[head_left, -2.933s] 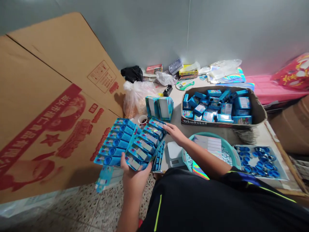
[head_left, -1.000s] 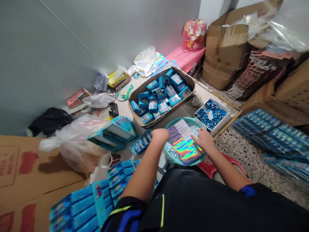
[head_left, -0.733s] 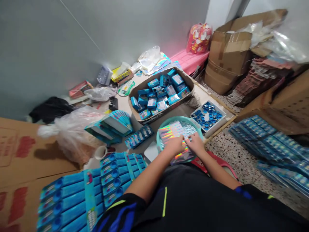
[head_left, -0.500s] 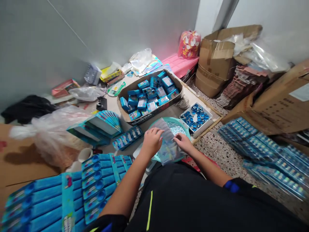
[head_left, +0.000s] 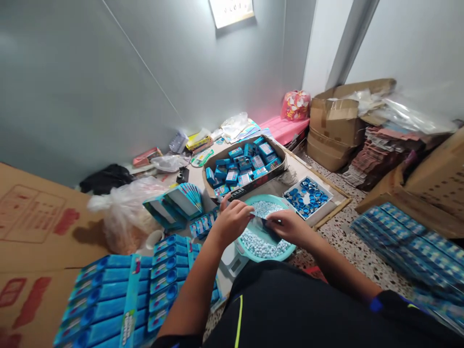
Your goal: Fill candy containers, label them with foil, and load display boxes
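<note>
A thin, see-through plastic piece (head_left: 267,233), a sheet or bag, is held between my two hands over a turquoise basin (head_left: 249,257). Small white and pale blue beads (head_left: 266,249) fill the basin. My left hand (head_left: 234,221) pinches the piece's left edge with fingers bent. On the other side, my right hand (head_left: 290,225) grips its right edge between thumb and fingers. The piece is tilted, and its lower part hangs close above the beads. Whether anything is inside it I cannot make out.
Behind the basin stands a carton (head_left: 239,193) of small blue boxes. A white box (head_left: 322,207) of blue rings or caps is at its right. Blue packages (head_left: 108,295) lie at left, near fanned blue cards (head_left: 184,198). Wrapped blue packs (head_left: 406,237) rest on the right.
The view has tipped upward and shifted left. The plastic piece, spread flat toward me before, is now tilted nearly edge-on, and my right hand has come further over the basin.
</note>
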`<move>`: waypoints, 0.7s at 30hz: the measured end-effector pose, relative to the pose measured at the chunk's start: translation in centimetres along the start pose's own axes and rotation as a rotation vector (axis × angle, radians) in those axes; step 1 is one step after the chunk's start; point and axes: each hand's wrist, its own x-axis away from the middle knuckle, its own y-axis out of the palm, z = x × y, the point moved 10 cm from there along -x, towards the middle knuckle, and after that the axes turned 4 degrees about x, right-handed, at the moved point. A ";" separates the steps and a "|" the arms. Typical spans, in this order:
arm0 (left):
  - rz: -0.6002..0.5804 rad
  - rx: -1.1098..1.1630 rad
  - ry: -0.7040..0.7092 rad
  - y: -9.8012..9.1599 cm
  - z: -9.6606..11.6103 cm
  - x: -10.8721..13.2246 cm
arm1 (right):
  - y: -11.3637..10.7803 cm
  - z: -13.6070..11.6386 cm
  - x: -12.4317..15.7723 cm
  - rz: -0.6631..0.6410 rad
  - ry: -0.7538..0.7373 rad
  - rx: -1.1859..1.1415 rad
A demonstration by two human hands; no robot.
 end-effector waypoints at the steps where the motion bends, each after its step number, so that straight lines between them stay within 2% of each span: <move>1: 0.031 -0.009 0.007 -0.5 0.3 0.2 | -0.2 -0.6 0.0 0.019 -0.014 0.010; 4: 0.105 -0.006 0.023 -1.4 0.9 1.2 | -0.8 -2.3 0.0 0.082 -0.037 -0.012; 9: 0.218 0.041 0.003 -1.7 0.6 3.8 | -1.1 -4.3 0.1 0.163 -0.038 -0.080; 14: 0.202 0.031 0.082 -1.3 1.6 6.6 | 0.0 -5.3 0.8 0.199 -0.015 -0.120; 18: 0.261 0.068 0.108 -3.1 2.2 9.0 | 1.2 -6.2 1.4 0.260 -0.003 -0.166; 21: 0.291 0.162 0.128 -4.7 2.8 11.1 | 2.0 -6.0 1.6 0.296 0.068 -0.228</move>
